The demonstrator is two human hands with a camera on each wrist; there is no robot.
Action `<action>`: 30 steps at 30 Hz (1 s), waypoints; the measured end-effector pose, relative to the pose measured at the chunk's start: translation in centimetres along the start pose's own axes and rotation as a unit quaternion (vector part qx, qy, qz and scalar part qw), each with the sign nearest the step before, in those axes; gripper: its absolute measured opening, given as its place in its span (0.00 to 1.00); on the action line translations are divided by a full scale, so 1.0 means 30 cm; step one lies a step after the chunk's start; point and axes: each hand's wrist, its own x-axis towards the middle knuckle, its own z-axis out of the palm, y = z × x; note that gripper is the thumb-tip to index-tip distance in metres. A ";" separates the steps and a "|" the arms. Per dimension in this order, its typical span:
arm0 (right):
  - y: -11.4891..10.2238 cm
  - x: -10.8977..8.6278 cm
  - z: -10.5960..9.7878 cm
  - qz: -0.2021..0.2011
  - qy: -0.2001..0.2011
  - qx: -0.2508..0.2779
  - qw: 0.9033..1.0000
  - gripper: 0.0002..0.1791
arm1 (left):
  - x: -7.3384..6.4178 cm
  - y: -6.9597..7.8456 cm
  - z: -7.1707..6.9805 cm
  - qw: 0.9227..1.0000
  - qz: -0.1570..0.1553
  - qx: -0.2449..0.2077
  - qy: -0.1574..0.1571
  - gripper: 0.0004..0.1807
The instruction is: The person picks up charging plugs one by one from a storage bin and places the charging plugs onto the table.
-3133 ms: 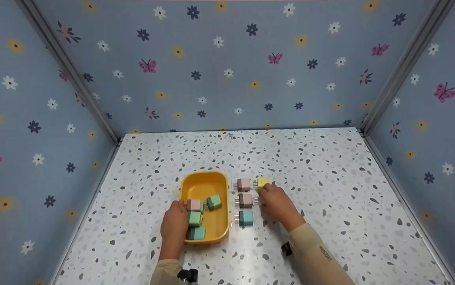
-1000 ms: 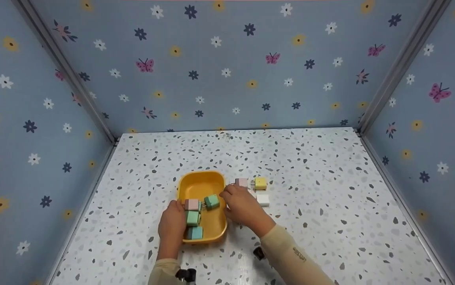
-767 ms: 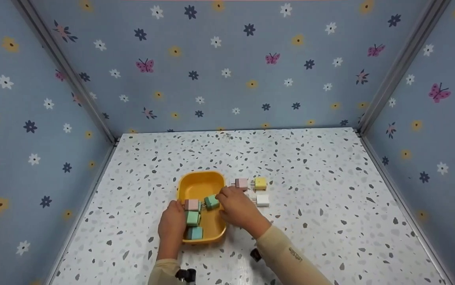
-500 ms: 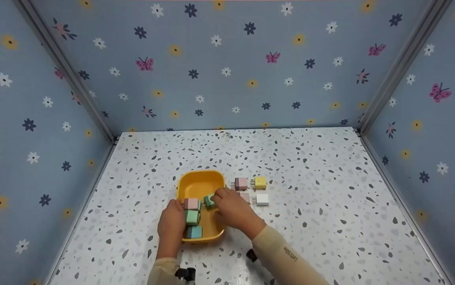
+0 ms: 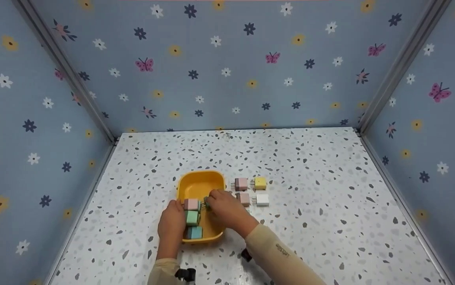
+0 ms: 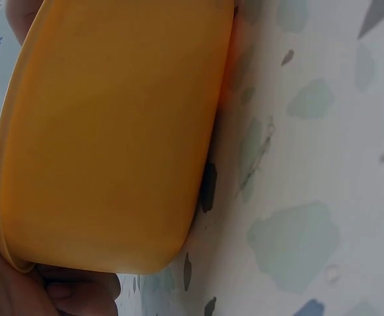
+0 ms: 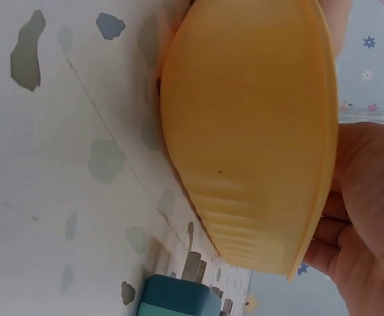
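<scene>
A yellow plastic tub [image 5: 201,178] stands on the speckled table. My left hand [image 5: 172,219] grips its left rim; in the left wrist view, curled fingers [image 6: 83,296] show beside the tub's wall. Over the tub's right rim reaches my right hand [image 5: 227,208]. Its fingertips are at a green charger plug [image 5: 206,202] inside, covering most of it, with the prongs still showing to the left. Along the tub's left side lie a pink charger plug [image 5: 191,204], a light green charger plug [image 5: 192,217] and a teal charger plug [image 5: 196,232].
Right of the tub, on the table, are two pink charger plugs [image 5: 241,183], a yellow one [image 5: 260,183] and a white one [image 5: 262,200]. The right wrist view shows a teal plug [image 7: 179,296] on the table, hidden in the head view. Flowered panels [image 5: 227,79] enclose the table.
My right hand has moved left from the plugs on the table, over the rim and into the tub, to the green plug. My left hand has stayed on the tub.
</scene>
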 end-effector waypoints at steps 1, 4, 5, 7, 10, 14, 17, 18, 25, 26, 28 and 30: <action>-0.002 0.004 0.001 -0.002 0.001 -0.004 1.000 0.15 | 0.001 -0.001 -0.001 1.000 -0.001 -0.001 -0.001 0.26; -0.006 0.016 0.004 -0.004 0.002 -0.013 1.000 0.13 | 0.001 -0.003 -0.004 1.000 -0.003 0.000 -0.001 0.26; -0.006 0.020 0.006 -0.004 0.002 -0.017 1.000 0.13 | 0.002 -0.004 -0.004 1.000 -0.005 -0.001 -0.003 0.26; -0.007 0.025 0.010 -0.002 0.002 -0.021 1.000 0.12 | 0.001 -0.003 -0.004 1.000 -0.004 -0.002 -0.003 0.26; -0.007 0.030 0.024 0.005 -0.005 -0.024 1.000 0.12 | 0.001 -0.001 0.001 1.000 -0.006 -0.005 -0.007 0.26; -0.004 0.031 0.045 0.004 -0.009 -0.040 0.999 0.13 | -0.001 0.001 0.004 1.000 -0.004 -0.006 -0.008 0.26; -0.005 0.039 0.046 -0.002 -0.007 -0.057 0.998 0.13 | 0.000 0.003 -0.001 1.000 -0.001 -0.005 -0.008 0.26; -0.006 0.043 0.045 -0.003 -0.007 -0.061 0.998 0.13 | 0.000 0.003 -0.003 1.000 0.001 -0.003 -0.006 0.26; -0.019 0.066 0.045 0.006 -0.017 -0.063 0.998 0.15 | 0.000 0.001 -0.006 1.000 0.000 0.002 -0.011 0.25; -0.020 0.069 0.047 0.006 -0.018 -0.064 0.998 0.15 | 0.000 0.000 -0.005 1.000 -0.001 0.002 -0.012 0.25; -0.022 0.075 0.047 0.006 -0.021 -0.069 0.997 0.15 | 0.001 -0.001 -0.004 1.000 -0.001 0.001 -0.011 0.25; -0.024 0.079 0.047 0.006 -0.023 -0.075 0.997 0.15 | 0.003 -0.002 -0.002 1.000 0.001 0.000 -0.009 0.25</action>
